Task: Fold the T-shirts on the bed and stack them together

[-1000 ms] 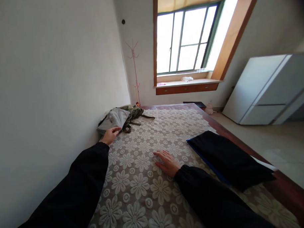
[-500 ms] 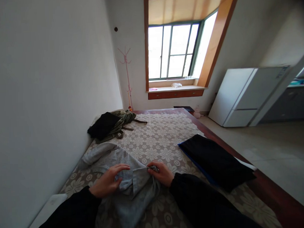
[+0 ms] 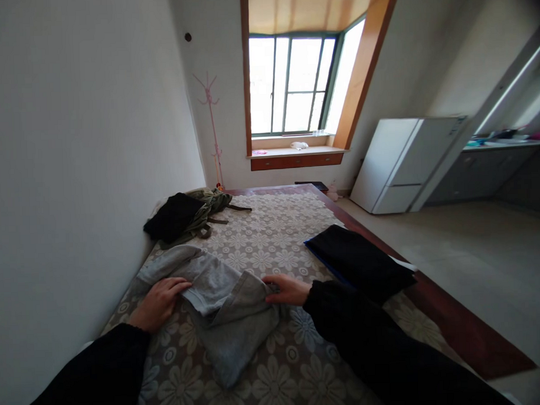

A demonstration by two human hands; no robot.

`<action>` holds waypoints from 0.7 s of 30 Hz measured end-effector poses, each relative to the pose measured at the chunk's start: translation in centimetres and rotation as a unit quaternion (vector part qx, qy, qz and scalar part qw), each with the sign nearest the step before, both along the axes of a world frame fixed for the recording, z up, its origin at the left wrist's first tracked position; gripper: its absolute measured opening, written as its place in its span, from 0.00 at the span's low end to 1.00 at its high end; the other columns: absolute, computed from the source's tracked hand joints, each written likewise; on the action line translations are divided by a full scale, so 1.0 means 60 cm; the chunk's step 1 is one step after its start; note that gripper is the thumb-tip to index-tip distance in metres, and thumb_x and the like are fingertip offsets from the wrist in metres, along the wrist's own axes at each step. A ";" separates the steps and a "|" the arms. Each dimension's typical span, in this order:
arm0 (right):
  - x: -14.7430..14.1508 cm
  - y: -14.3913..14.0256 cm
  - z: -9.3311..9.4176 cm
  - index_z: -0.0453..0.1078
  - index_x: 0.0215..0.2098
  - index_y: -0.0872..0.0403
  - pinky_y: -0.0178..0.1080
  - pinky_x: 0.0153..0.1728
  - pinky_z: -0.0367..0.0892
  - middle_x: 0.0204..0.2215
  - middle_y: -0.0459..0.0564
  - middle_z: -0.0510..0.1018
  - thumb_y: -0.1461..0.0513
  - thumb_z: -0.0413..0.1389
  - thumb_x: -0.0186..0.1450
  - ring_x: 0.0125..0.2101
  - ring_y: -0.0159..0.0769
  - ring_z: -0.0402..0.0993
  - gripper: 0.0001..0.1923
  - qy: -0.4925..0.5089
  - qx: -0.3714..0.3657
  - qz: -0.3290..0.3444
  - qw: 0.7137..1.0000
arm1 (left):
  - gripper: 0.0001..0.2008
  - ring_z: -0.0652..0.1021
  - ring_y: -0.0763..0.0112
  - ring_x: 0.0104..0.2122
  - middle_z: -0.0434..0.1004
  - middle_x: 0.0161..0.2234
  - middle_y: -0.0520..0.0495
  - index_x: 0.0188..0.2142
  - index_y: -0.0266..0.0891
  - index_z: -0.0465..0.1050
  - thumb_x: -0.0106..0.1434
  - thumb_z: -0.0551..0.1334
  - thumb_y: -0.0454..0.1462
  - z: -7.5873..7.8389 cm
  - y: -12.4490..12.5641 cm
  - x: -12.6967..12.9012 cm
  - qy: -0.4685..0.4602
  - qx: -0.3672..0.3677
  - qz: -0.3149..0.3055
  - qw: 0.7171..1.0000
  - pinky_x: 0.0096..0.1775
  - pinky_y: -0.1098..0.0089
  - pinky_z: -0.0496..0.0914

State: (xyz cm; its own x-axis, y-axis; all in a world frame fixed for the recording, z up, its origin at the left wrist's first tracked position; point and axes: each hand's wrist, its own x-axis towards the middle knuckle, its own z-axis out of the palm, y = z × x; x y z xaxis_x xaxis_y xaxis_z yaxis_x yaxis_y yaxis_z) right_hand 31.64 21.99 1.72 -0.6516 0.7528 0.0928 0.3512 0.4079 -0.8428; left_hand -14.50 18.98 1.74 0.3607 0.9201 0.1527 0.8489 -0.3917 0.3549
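Observation:
A crumpled grey garment [image 3: 215, 281] lies partly folded over itself on the bed-like surface in front of me, one corner pointing toward me. At its left edge, my left hand [image 3: 158, 302] is closed with its fingertips on the cloth. My right hand [image 3: 288, 289] grips the garment's right side, thumb and index finger at the folded edge. The fingertips' undersides are hidden. Whether the garment is a shirt or a sweatshirt I cannot tell.
The grey garment rests on a flower-patterned cover [image 3: 276, 379] with a dark red wooden edge [image 3: 469, 337]. Folded black cloth [image 3: 364, 255] lies to the right. A black and olive pile with straps [image 3: 186, 214] sits by the left wall. Beyond stand a pink coat rack [image 3: 213, 119] and a white fridge [image 3: 397, 162].
My left hand has moved left and closed on the garment's left edge. The middle of the garment is spread wider, and my right hand stays at its right side. The view has turned slightly right.

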 end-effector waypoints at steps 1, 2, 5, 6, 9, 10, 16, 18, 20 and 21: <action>0.003 -0.006 0.003 0.79 0.37 0.51 0.40 0.42 0.73 0.34 0.47 0.82 0.41 0.70 0.61 0.38 0.41 0.77 0.24 -0.024 -0.004 0.010 1.000 | 0.28 0.78 0.48 0.62 0.82 0.61 0.39 0.58 0.46 0.84 0.61 0.56 0.33 0.005 0.005 0.000 -0.015 0.003 0.005 1.000 0.70 0.45 0.66; 0.007 -0.011 0.007 0.77 0.34 0.51 0.39 0.40 0.71 0.30 0.45 0.79 0.41 0.71 0.60 0.35 0.39 0.74 0.24 -0.037 -0.007 0.012 0.999 | 0.29 0.78 0.47 0.62 0.82 0.60 0.38 0.56 0.44 0.84 0.57 0.57 0.33 0.010 0.010 0.000 -0.035 0.005 0.017 0.999 0.70 0.46 0.67; 0.023 -0.014 0.032 0.75 0.33 0.53 0.36 0.34 0.66 0.26 0.42 0.73 0.39 0.69 0.61 0.30 0.34 0.68 0.27 -0.039 -0.024 -0.004 0.999 | 0.23 0.80 0.47 0.58 0.85 0.54 0.37 0.47 0.41 0.85 0.55 0.58 0.37 0.027 0.019 0.000 -0.097 0.002 0.065 0.993 0.68 0.48 0.69; 0.030 -0.014 0.047 0.74 0.34 0.53 0.36 0.33 0.64 0.26 0.41 0.71 0.38 0.69 0.61 0.30 0.33 0.66 0.29 -0.030 -0.035 -0.010 0.999 | 0.20 0.82 0.47 0.55 0.86 0.51 0.37 0.45 0.41 0.84 0.58 0.57 0.39 0.035 0.019 0.001 -0.111 -0.001 0.080 0.991 0.65 0.49 0.71; 0.060 -0.019 0.106 0.72 0.36 0.54 0.36 0.32 0.61 0.27 0.41 0.70 0.33 0.69 0.58 0.29 0.32 0.64 0.35 0.009 -0.085 -0.022 0.996 | 0.21 0.84 0.49 0.47 0.87 0.45 0.39 0.44 0.40 0.82 0.67 0.55 0.49 0.077 -0.004 0.009 -0.133 0.000 0.112 0.985 0.56 0.53 0.78; 0.075 -0.024 0.130 0.72 0.36 0.54 0.36 0.31 0.61 0.28 0.42 0.70 0.32 0.70 0.57 0.29 0.32 0.64 0.36 0.020 -0.097 -0.023 0.995 | 0.23 0.85 0.49 0.46 0.87 0.44 0.40 0.45 0.40 0.82 0.68 0.55 0.52 0.098 -0.020 0.012 -0.143 0.001 0.118 0.983 0.53 0.55 0.78; 0.207 -0.068 0.261 0.71 0.32 0.54 0.37 0.33 0.60 0.27 0.43 0.70 0.34 0.70 0.60 0.29 0.32 0.64 0.34 0.026 -0.108 0.028 0.993 | 0.29 0.82 0.58 0.36 0.86 0.39 0.46 0.47 0.42 0.80 0.65 0.67 0.63 0.249 -0.149 0.030 -0.285 -0.029 0.146 0.947 0.37 0.66 0.76; 0.235 -0.071 0.277 0.73 0.32 0.55 0.39 0.36 0.62 0.28 0.45 0.72 0.34 0.68 0.62 0.31 0.34 0.66 0.33 -0.007 -0.101 0.023 0.995 | 0.30 0.82 0.60 0.34 0.85 0.36 0.47 0.48 0.43 0.80 0.62 0.70 0.64 0.264 -0.165 0.042 -0.304 -0.056 0.125 0.943 0.35 0.67 0.75; 0.242 -0.067 0.269 0.74 0.33 0.55 0.41 0.38 0.63 0.30 0.46 0.73 0.34 0.66 0.64 0.34 0.36 0.67 0.33 -0.049 -0.098 0.006 0.994 | 0.34 0.82 0.60 0.34 0.84 0.35 0.47 0.50 0.44 0.80 0.59 0.72 0.66 0.248 -0.160 0.061 -0.306 -0.127 0.079 0.940 0.35 0.66 0.76; 0.239 -0.064 0.258 0.74 0.33 0.55 0.41 0.39 0.62 0.30 0.46 0.73 0.34 0.65 0.64 0.34 0.36 0.67 0.33 -0.074 -0.097 0.000 0.992 | 0.35 0.83 0.59 0.35 0.84 0.36 0.47 0.51 0.43 0.79 0.58 0.72 0.66 0.230 -0.153 0.072 -0.304 -0.166 0.059 0.936 0.36 0.66 0.76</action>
State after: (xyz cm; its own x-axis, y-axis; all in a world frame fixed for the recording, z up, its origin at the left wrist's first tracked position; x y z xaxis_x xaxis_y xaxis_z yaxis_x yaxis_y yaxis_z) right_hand 46.00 18.13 17.20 -0.6478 0.7466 -0.1518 0.4775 0.2426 -0.8444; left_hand -10.19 9.80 15.55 0.1928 0.9812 -0.0048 0.4801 -0.0901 0.8726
